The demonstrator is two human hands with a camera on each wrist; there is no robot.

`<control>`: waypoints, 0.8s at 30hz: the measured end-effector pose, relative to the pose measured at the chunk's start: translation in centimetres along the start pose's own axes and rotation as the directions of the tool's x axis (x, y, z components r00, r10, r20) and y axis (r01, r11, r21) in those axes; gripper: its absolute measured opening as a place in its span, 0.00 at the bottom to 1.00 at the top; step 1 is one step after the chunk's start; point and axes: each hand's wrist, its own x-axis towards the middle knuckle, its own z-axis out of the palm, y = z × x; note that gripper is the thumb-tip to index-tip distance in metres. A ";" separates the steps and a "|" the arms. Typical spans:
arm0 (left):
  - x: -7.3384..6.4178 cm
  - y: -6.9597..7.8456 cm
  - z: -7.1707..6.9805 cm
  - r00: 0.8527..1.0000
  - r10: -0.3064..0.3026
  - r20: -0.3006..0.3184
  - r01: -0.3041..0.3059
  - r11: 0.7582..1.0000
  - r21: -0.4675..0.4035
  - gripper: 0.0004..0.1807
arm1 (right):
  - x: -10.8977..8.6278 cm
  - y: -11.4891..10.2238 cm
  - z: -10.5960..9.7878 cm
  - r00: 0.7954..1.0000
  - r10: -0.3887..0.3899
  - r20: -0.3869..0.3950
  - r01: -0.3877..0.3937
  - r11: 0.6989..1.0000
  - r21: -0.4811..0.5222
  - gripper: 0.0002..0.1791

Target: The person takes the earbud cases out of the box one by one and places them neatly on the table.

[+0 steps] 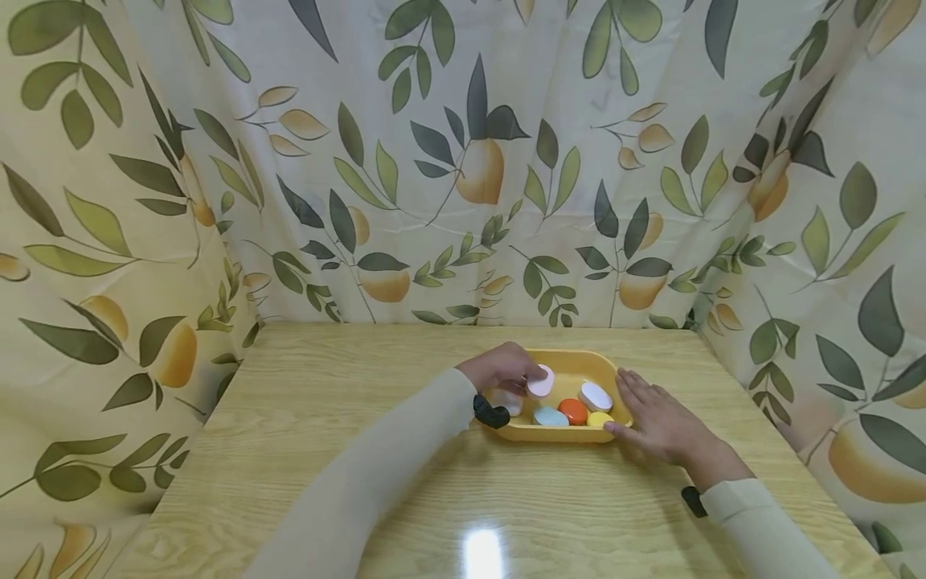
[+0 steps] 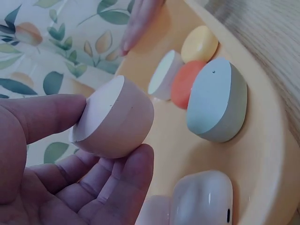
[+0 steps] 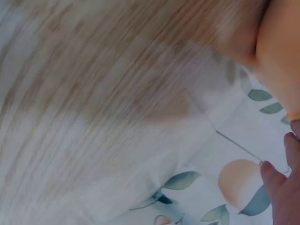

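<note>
Pinching a pale pink rounded piece (image 1: 539,381) with the left hand (image 1: 505,368), between the thumb and the fingers. Holding this piece in the air over the yellow-orange tray (image 1: 557,435), apart from the tray's bottom. Placing the thumb at its flat face and supporting its rounded side with the fingertips, as seen from the left wrist. Resting the right hand (image 1: 661,422) at the right end of the tray, touching the rim with extended fingers, not closing around anything, and having the thumb near a yellow piece (image 1: 600,420). Having in the tray also an orange piece (image 1: 573,412) just beside the yellow one, a light blue piece (image 1: 551,416) to the left of the orange one, and a whitish piece (image 1: 596,396) behind. Having near the left end a glossy white case (image 2: 201,197), with another pinkish piece (image 2: 154,211) just beside it. Working on a wooden table (image 1: 448,498), wearing long light sleeves (image 1: 391,466), and facing a leaf-and-fruit curtain (image 1: 434,281).
</note>
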 end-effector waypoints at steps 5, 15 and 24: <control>-0.6 -0.1 -0.5 0.999 0.030 0.017 -0.031 0.999 0.019 0.07 | -0.1 -0.1 -0.2 0.999 -0.032 0.000 0.032 0.998 -0.059 0.50; -2.0 -1.0 -2.5 0.998 0.057 0.013 -0.057 0.998 0.006 0.10 | -0.1 -0.6 -0.3 0.998 -0.057 -0.011 0.056 0.995 -0.080 0.49; -3.6 -1.5 -4.8 0.999 0.050 -0.007 -0.050 0.998 -0.025 0.12 | -0.1 -0.4 -0.5 0.998 -0.058 0.011 0.059 0.995 -0.084 0.49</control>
